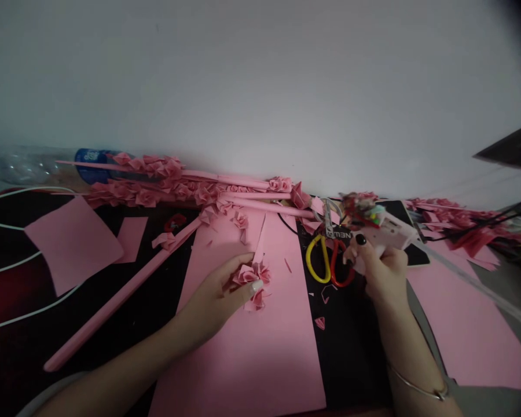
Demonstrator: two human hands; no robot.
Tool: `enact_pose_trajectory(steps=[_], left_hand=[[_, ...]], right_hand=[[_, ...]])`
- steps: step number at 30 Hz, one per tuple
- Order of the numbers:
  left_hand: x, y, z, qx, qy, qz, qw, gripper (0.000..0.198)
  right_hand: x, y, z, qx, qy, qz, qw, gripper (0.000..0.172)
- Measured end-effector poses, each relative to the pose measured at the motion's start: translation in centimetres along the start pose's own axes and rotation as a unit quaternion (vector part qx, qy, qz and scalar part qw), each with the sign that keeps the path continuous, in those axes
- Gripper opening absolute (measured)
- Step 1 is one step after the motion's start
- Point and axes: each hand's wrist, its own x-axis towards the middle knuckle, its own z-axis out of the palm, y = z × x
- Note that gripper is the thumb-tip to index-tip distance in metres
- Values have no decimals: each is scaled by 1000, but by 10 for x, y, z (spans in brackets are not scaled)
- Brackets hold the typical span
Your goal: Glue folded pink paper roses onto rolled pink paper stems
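Observation:
My left hand (212, 295) rests its fingers on a cluster of pink folded-paper roses (252, 281), pressing it against a large pink paper sheet (247, 353). The cluster seems attached to a strip of pink paper. My right hand (384, 272) grips a pale pink hot glue gun (393, 233), with a bracelet on that wrist. Scissors with yellow and red handles (327, 260) lie just left of my right hand, on a black surface.
A long rolled pink paper stick (121, 295) lies left of my left hand. More sticks with paper roses (156, 174) lie along the white wall, by a plastic bottle with a blue label (91, 164). Cut pink sheets (72, 243) and white cables lie at left.

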Motion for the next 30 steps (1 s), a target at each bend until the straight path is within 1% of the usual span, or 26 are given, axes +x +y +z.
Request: enact_pose_trajectory(steps=[1, 3, 5, 6, 7, 9, 12, 17, 22, 30], left_hand=[[-1, 1, 0, 10, 7, -1, 1000, 45], [-1, 2, 0, 31, 23, 15, 999, 44], [-2, 1, 0, 48, 30, 47, 997, 38], [-2, 0, -1, 52, 26, 60, 996, 35], [-2, 0, 0, 53, 20, 70, 996, 33], [-1, -1, 0, 52, 8, 75, 996, 32], [-1, -2, 1, 44, 6, 67, 997, 33], [-2, 0, 2, 57, 5, 70, 996, 32], [-3, 0, 2, 54, 9, 71, 996, 33], [-4, 0, 2, 48, 8, 64, 997, 34]], right_hand=[[-3, -3, 1, 48, -45, 18, 998, 28], [-11, -11, 4, 114, -138, 45, 983, 31], [-19, -21, 6, 139, -264, 48, 953, 36], [-22, -26, 8, 144, -317, 48, 936, 38], [-25, -30, 9, 147, -358, 45, 921, 39], [-28, -36, 12, 144, -397, 29, 906, 39], [-30, -41, 16, 115, -402, -15, 908, 38], [-29, -45, 17, 65, -393, -77, 914, 43], [-29, -49, 17, 32, -388, -111, 914, 40], [-29, -49, 18, 12, -383, -136, 913, 37]])
